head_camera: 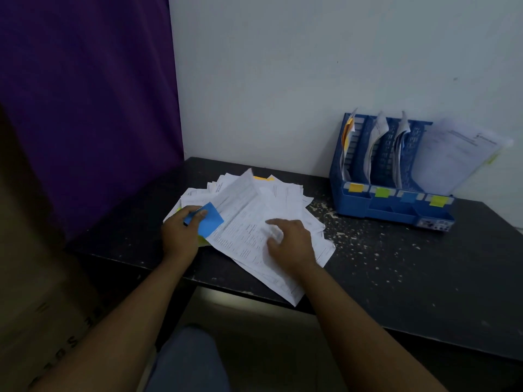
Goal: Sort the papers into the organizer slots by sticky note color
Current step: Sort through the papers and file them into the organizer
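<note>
1. We stretch both bare arms forward, the left forearm (127,306) and the right forearm (353,306) drawing closer toward the hands.
2. Our left hand (181,233) is curled, thumb and fingers pinching a blue sticky note (210,222).
3. Our right hand (291,244) lies palm down, fingers loosely spread and blurred.

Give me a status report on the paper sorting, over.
Left hand pinches blue sticky note on top sheet. Right hand rests on paper pile. Organizer to the right, papers in slots; nothing between.
</note>
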A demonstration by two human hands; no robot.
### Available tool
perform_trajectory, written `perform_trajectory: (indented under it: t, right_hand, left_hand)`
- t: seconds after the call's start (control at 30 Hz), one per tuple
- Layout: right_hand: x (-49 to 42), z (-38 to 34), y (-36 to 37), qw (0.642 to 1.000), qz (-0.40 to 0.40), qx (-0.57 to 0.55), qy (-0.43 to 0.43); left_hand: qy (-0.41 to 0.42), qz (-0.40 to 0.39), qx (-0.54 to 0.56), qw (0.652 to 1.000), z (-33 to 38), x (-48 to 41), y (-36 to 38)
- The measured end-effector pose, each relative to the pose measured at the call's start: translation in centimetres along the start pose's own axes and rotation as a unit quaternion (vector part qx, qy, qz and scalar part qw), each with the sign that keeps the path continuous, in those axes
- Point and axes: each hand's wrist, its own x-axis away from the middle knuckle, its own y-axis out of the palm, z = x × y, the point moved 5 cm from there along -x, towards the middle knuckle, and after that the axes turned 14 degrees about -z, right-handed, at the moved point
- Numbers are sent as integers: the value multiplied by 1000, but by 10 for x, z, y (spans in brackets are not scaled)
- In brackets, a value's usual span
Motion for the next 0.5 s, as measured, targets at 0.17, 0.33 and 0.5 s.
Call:
perform_trajectory:
  t: [0.17, 0.33, 0.5]
  right_hand:
    - [-1, 5, -11, 997, 41, -50, 46]
    - [6, 13, -14, 975, -6, -202, 86]
    - [26, 18, -28, 947, 110, -295, 65]
  left_hand:
    - [14, -80, 2, 997, 7, 3, 12]
    - [19, -95, -3, 995, 10, 5, 11]
    - [56, -76, -47, 994, 25, 14, 12]
